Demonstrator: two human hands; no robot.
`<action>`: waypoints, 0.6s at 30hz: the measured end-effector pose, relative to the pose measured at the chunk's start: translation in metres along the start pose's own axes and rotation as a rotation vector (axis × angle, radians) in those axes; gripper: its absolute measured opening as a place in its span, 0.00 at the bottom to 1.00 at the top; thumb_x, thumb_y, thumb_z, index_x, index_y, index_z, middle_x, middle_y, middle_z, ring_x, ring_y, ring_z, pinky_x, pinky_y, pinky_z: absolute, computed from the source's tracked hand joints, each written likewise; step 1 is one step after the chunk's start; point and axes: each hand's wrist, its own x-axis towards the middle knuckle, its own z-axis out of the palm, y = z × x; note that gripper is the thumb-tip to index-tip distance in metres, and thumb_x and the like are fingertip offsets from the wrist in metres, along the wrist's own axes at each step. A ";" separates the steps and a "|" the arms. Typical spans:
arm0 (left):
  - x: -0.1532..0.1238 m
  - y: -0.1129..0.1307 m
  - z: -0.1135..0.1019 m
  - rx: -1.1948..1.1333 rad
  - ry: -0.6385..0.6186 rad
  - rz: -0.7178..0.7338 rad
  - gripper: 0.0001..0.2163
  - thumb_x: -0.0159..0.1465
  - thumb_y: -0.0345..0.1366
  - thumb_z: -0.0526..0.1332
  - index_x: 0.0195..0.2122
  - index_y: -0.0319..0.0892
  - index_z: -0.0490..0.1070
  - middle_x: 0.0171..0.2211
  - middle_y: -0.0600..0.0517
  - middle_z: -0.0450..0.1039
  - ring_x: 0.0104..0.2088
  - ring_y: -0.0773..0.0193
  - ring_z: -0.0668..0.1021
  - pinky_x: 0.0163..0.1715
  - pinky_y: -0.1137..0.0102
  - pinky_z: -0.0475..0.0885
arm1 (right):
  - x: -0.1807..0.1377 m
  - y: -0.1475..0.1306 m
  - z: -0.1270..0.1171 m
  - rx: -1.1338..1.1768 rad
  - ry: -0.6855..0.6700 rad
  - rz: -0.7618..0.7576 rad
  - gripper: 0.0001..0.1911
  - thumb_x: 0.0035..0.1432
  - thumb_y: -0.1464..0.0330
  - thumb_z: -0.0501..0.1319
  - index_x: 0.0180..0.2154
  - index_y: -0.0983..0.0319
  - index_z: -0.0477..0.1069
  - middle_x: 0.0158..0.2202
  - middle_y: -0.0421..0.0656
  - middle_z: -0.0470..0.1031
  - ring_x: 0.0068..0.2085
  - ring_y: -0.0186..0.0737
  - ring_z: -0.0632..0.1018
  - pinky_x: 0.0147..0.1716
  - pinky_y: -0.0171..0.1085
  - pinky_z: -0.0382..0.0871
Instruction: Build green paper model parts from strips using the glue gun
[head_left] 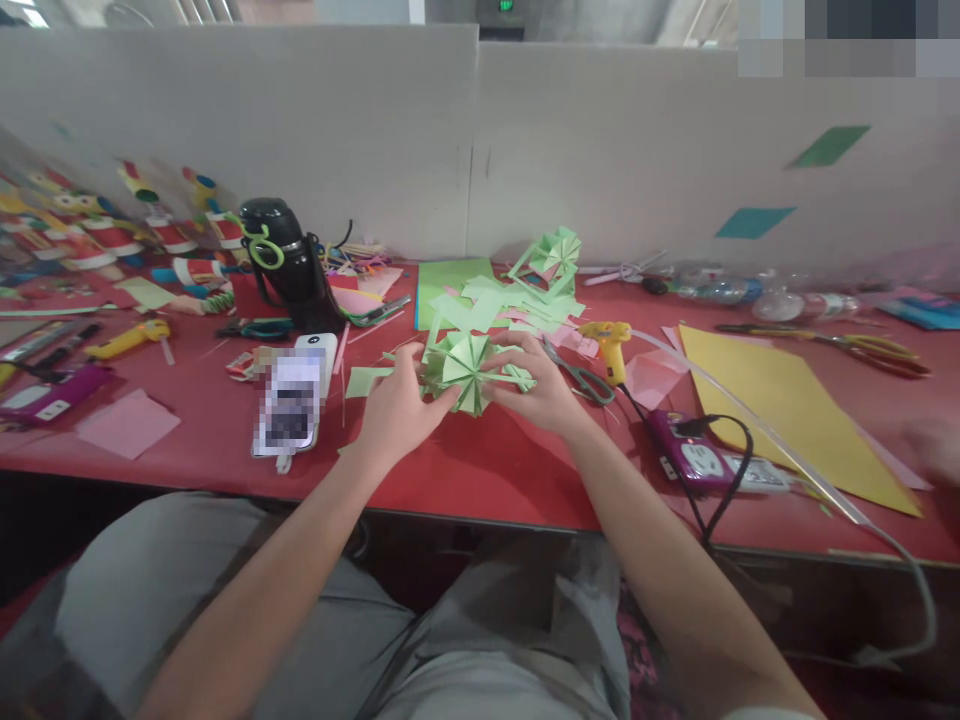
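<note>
Between my two hands is a light green folded-paper piece (472,368), with pleats fanning out from its centre and strips sticking out at the sides. My left hand (405,405) grips its left side, thumb along the lower edge. On the right side, my right hand (536,385) has its fingers curled over the strips and pleats. Behind the piece lie light green paper scraps (480,300). Farther back stands a similar green folded-paper piece (555,255). Grey-handled scissors (589,382) lie just right of my right hand.
A yellow glue gun (611,350) and a purple power strip (690,450) with cables are at right, beside yellow paper (795,410). On the left are a phone (296,395), a black bottle (289,270) and another glue gun (131,340). A white partition (337,130) rises behind.
</note>
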 end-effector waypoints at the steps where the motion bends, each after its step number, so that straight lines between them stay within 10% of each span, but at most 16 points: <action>1: 0.001 -0.002 0.001 -0.068 0.014 0.004 0.29 0.59 0.45 0.67 0.57 0.45 0.56 0.49 0.43 0.75 0.48 0.49 0.79 0.47 0.54 0.72 | 0.000 -0.001 0.000 0.006 0.004 0.001 0.09 0.57 0.65 0.68 0.42 0.54 0.75 0.52 0.46 0.68 0.58 0.48 0.71 0.59 0.53 0.65; 11: 0.016 0.003 -0.005 -0.459 0.006 -0.107 0.25 0.56 0.45 0.69 0.52 0.41 0.69 0.53 0.42 0.74 0.51 0.51 0.77 0.49 0.57 0.73 | 0.002 -0.011 0.001 -0.010 0.222 -0.036 0.10 0.54 0.63 0.70 0.39 0.55 0.77 0.49 0.46 0.73 0.54 0.47 0.75 0.55 0.50 0.69; 18: 0.018 -0.003 -0.001 -0.586 -0.038 -0.182 0.25 0.55 0.43 0.70 0.51 0.41 0.67 0.50 0.43 0.76 0.49 0.53 0.79 0.50 0.58 0.73 | 0.001 -0.017 0.006 0.062 0.144 -0.022 0.04 0.59 0.64 0.66 0.36 0.56 0.77 0.34 0.42 0.78 0.36 0.40 0.77 0.38 0.43 0.74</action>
